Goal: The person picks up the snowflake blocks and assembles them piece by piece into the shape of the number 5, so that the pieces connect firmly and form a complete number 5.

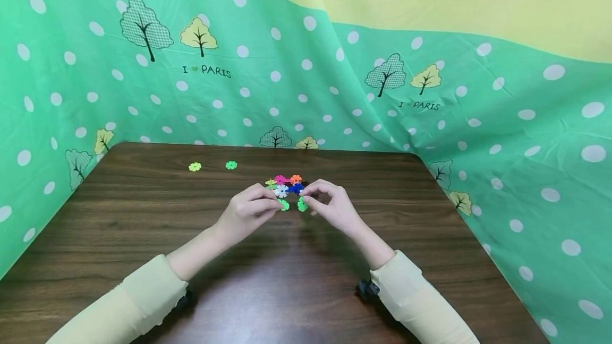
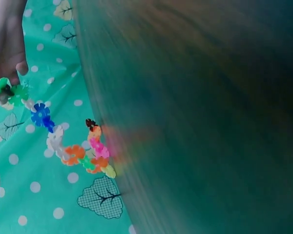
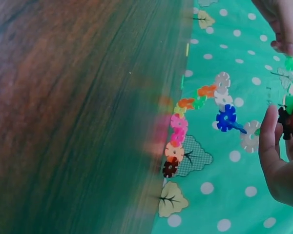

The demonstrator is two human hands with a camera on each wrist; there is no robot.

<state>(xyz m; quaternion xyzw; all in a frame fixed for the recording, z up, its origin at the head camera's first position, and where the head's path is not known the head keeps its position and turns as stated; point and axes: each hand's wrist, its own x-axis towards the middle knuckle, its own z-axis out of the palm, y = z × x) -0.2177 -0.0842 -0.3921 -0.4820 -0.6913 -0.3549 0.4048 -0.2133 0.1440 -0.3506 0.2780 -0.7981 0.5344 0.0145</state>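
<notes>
Notched plastic building discs in many colours are slotted into a chain, its white disc [image 1: 281, 191] and blue disc [image 1: 298, 189] showing between the two hands above the table. My left hand [image 1: 249, 207] pinches a green disc [image 1: 284, 205] between thumb and fingers. Opposite it, my right hand [image 1: 331, 205] grips the chain's near end by another green disc [image 1: 302, 204]. A dark brown disc [image 3: 289, 122] shows by the right fingers in the right wrist view. From there the chain bends away through pink discs [image 3: 178, 127] to another brown disc [image 3: 170, 168].
Two loose discs, one yellow-green [image 1: 195, 166] and one green [image 1: 231, 165], lie near the back left of the dark wooden table [image 1: 268, 291]. A green dotted cloth [image 1: 306, 89] hangs behind the table and along its sides.
</notes>
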